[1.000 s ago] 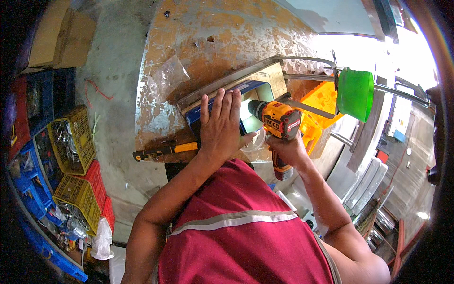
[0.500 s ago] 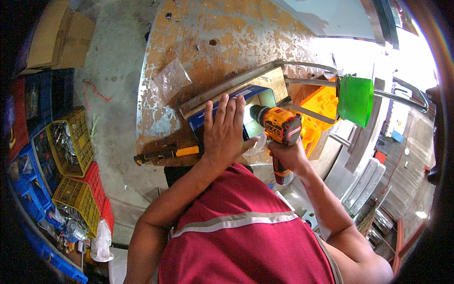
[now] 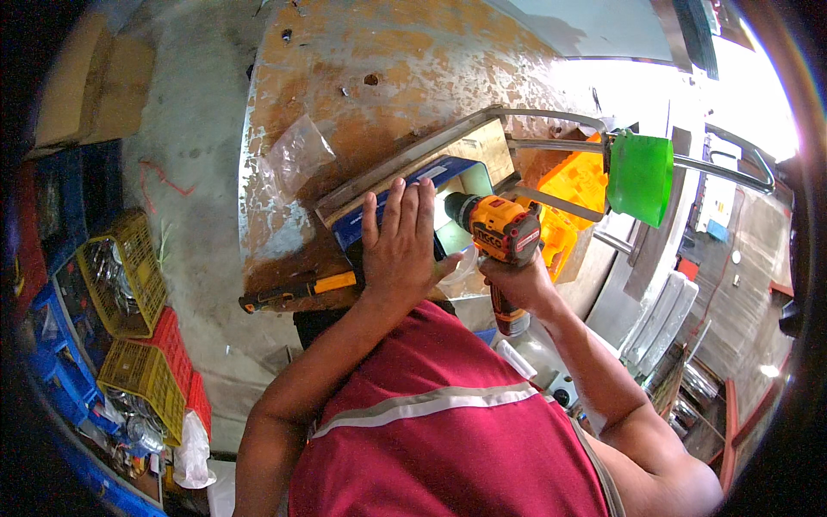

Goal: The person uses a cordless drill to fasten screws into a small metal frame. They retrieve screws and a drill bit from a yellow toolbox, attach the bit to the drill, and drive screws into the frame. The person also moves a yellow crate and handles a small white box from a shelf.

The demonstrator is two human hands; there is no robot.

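The right hand (image 3: 521, 280) had its fingers closed around the grip of an orange-and-black cordless drill (image 3: 501, 226), whose chuck pointed left into an open blue box (image 3: 452, 168) with a pale interior. The left hand (image 3: 401, 258) lay across the box's left part, fingers straight, wrapped around nothing. The box sat at the near side of the scuffed brown worktop (image 3: 413, 69).

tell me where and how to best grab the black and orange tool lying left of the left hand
Probably across the middle of the black and orange tool, from above on the person's left. It is long and narrow, lying along the near edge of the bench, so a grip across its width should suit. Its orange end sits close to the left hand, leaving less room there.
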